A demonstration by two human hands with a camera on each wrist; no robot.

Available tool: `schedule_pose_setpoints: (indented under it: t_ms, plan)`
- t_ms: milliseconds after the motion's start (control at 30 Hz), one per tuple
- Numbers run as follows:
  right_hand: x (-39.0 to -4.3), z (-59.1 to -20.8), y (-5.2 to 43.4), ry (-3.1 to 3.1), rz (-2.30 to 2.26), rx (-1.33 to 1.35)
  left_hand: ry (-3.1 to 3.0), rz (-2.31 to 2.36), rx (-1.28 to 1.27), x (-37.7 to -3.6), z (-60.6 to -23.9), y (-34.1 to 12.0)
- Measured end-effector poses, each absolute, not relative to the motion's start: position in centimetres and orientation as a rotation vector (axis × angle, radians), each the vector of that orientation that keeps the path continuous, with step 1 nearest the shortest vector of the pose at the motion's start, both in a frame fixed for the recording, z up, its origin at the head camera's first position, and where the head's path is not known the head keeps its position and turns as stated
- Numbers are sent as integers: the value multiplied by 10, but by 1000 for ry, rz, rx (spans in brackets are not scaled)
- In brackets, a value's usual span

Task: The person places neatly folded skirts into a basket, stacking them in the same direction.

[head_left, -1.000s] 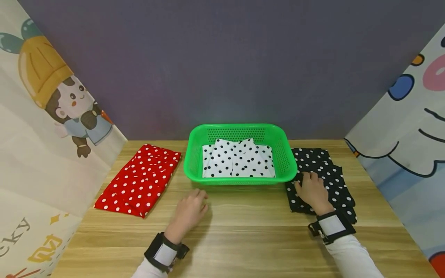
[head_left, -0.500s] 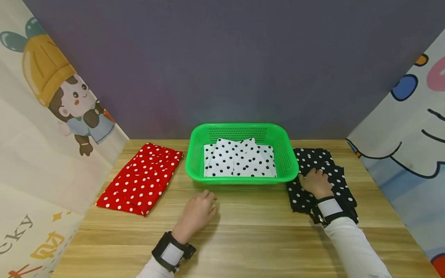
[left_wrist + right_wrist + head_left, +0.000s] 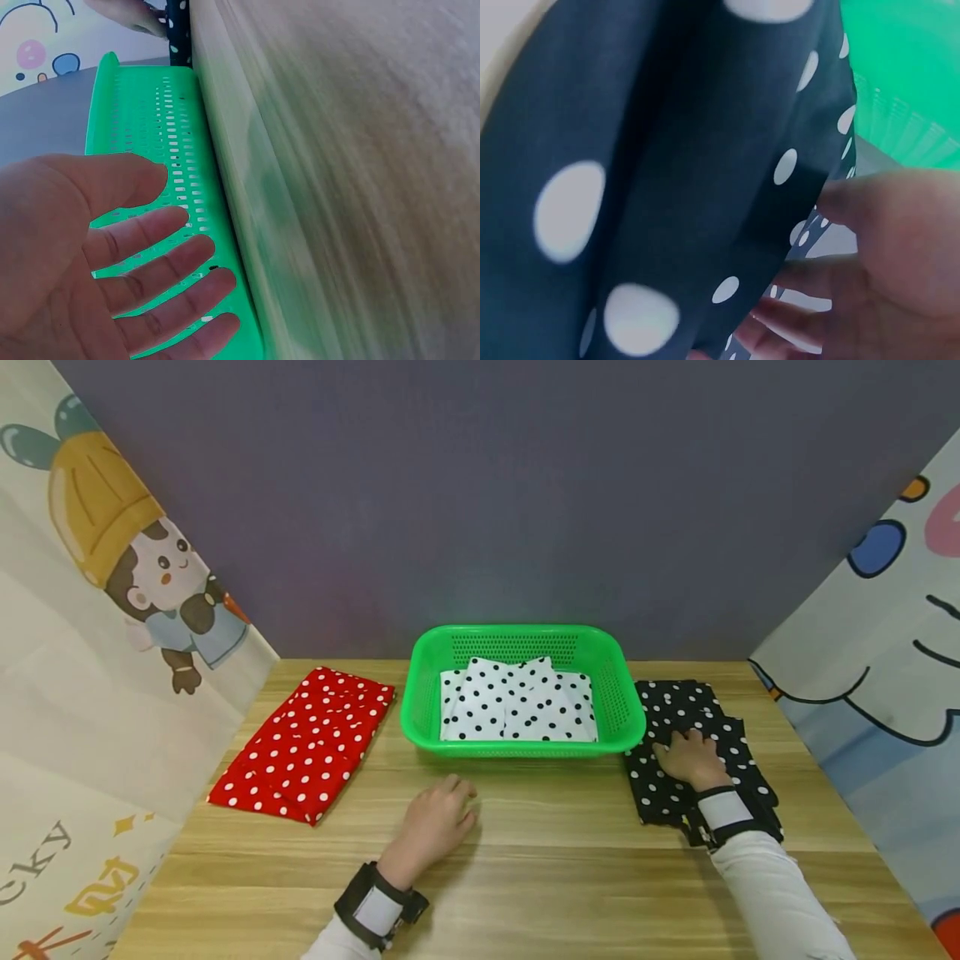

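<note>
On the right lies a folded black cloth with white dots [image 3: 678, 702]. My right hand [image 3: 692, 760] rests on it with fingers bent down. In the right wrist view, the fingertips [image 3: 799, 277] touch the dotted cloth, thumb and fingers spread apart. My left hand [image 3: 437, 818] hovers over the table in front of the green basket [image 3: 517, 749], holding nothing. The left wrist view shows its fingers loosely spread beside the basket wall. Inside the basket lies a folded white cloth with black dots [image 3: 517, 702].
A folded red cloth with white dots [image 3: 303, 747] lies on the wooden table [image 3: 562, 877], left of the basket. A dark grey panel [image 3: 517, 502] rises behind the basket. Printed panels stand at both sides.
My right hand moved slightly right and toward me, and the black cloth shifted the same way with it. My left hand drifted right in front of the basket.
</note>
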State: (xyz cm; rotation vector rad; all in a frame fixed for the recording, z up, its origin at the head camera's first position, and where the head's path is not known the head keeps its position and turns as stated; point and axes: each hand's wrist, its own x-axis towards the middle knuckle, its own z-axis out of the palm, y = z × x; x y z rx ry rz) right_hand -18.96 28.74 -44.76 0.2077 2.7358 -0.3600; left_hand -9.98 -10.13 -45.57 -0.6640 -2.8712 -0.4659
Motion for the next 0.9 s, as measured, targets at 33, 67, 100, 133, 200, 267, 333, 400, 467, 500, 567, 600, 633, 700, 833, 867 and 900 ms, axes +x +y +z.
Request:
schedule_pose_setpoints:
  t_ms: [33, 67, 100, 133, 200, 267, 333, 400, 467, 500, 567, 600, 633, 700, 833, 867, 900]
  plan:
    - [-189, -448, 289, 2741, -349, 200, -2872, -465, -661, -99, -456, -101]
    - [-188, -448, 290, 2745, -338, 194, -2873, -465, -658, -99, -456, -101]
    - [-188, -449, 291, 2748, -333, 189, -2874, -464, -655, -99, -455, -101]
    - [-187, -449, 292, 2752, -330, 181, -2875, -465, -653, -98, -455, -101]
    - [-185, -448, 294, 2753, -336, 170, -2877, -468, -651, -98, -455, -101]
    - [-183, -447, 296, 2754, -345, 162, -2878, -472, -650, -98, -454, -101]
    - [-182, -446, 298, 2754, -355, 157, -2880, -476, -649, -98, -454, -101]
    - [-180, -446, 300, 2747, -362, 165, -2879, -480, -647, -98, -453, -100]
    - [-179, -446, 302, 2744, -363, 174, -2879, -483, -645, -98, -453, -100]
    - [-179, -446, 303, 2743, -363, 180, -2879, -484, -645, -98, -453, -100]
    - [-178, -446, 304, 2740, -359, 190, -2879, -485, -644, -98, -453, -100]
    - [-177, -446, 305, 2741, -357, 197, -2880, -486, -644, -98, -453, -100]
    - [-177, -446, 305, 2741, -357, 203, -2881, -488, -644, -98, -453, -100]
    - [-175, -446, 306, 2743, -358, 214, -2884, -493, -645, -98, -453, -100]
    - [-171, -444, 308, 2753, -370, 210, -2891, -508, -643, -98, -453, -101]
    - [-170, -444, 309, 2756, -371, 206, -2892, -511, -644, -98, -453, -101]
    - [-169, -443, 310, 2758, -367, 201, -2892, -514, -645, -98, -453, -101]
